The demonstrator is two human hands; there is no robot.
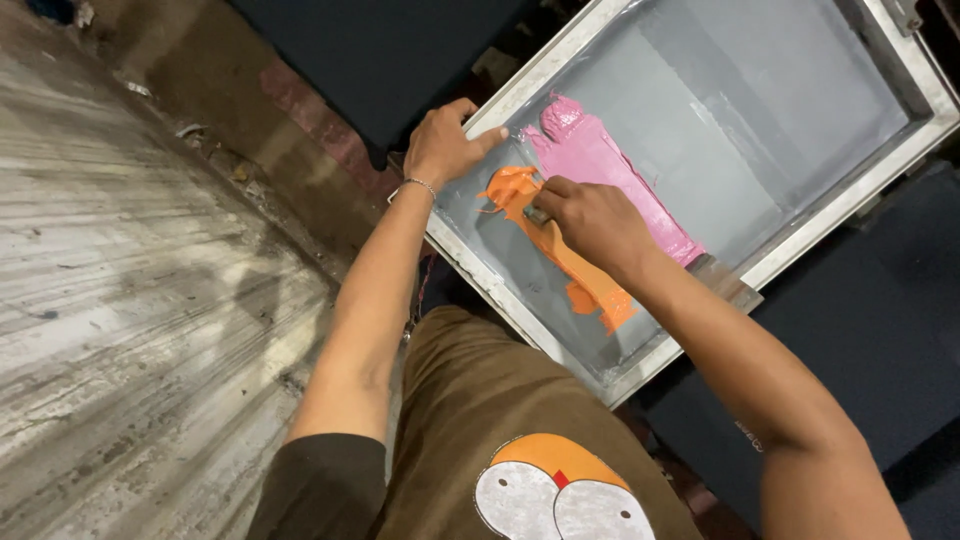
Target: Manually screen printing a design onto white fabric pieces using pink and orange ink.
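Observation:
A screen-printing frame [905, 140] with a pale metal rim and grey mesh lies tilted across dark fabric. A strip of pink ink [600, 165] and a strip of orange ink [575, 275] run side by side on the mesh. My left hand [447, 143] rests on the frame's near-left rim, fingers spread, with a thin bracelet on the wrist. My right hand [592, 218] is closed on a small scraper [536, 212] pressed into the upper end of the orange ink. The tool's blade is mostly hidden by my fingers.
Dark blue fabric [870, 330] lies under and around the frame on a printing table. A worn, streaked concrete floor [130, 280] fills the left side. My brown shirt with an orange and white print [555, 490] shows at the bottom.

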